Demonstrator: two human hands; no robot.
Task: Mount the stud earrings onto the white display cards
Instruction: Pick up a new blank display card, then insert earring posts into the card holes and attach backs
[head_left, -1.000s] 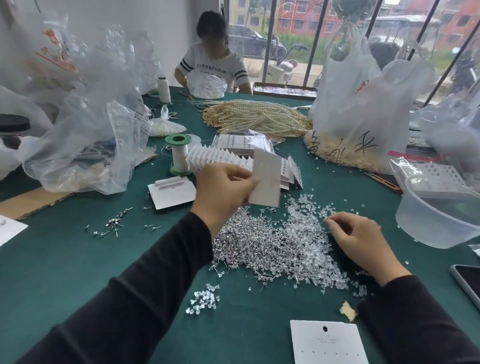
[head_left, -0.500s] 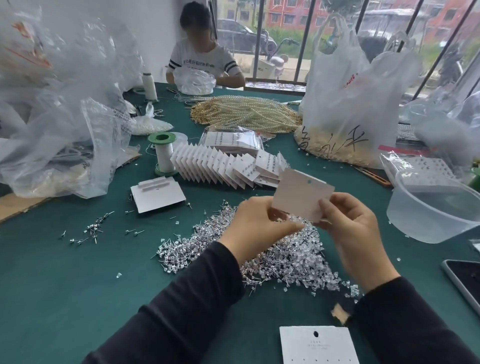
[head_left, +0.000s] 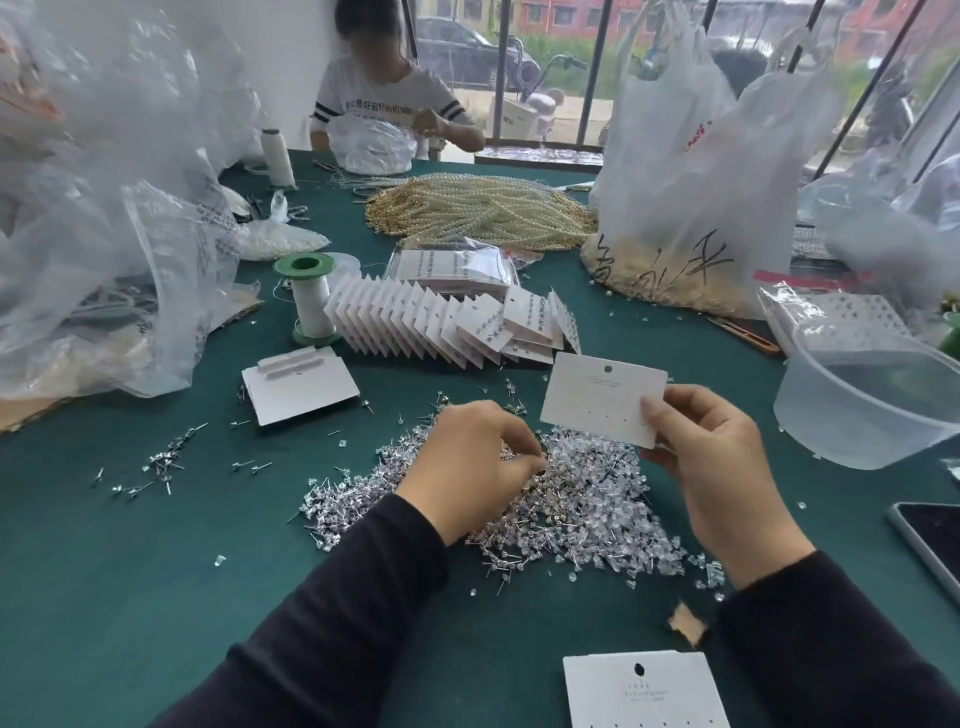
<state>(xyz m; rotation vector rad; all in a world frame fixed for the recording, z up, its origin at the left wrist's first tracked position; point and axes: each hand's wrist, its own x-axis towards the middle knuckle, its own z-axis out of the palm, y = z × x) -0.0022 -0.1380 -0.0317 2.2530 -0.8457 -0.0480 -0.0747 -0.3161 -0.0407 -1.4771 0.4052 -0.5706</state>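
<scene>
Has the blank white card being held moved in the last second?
Yes. The blank card shifted right along the far edge of the stud pile, passing from the left hand to the right hand.

The green table (head_left: 104, 571) bears a stud pile (head_left: 576, 499), fanned cards (head_left: 441, 322), pearl strands (head_left: 483, 208), a spool (head_left: 310, 301) and a plastic tub (head_left: 872, 410).

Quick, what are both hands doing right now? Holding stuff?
Left hand: fingers curled down into the stud earring pile; cannot tell if it has pinched one.
Right hand: closed, pinching a white display card.
</scene>
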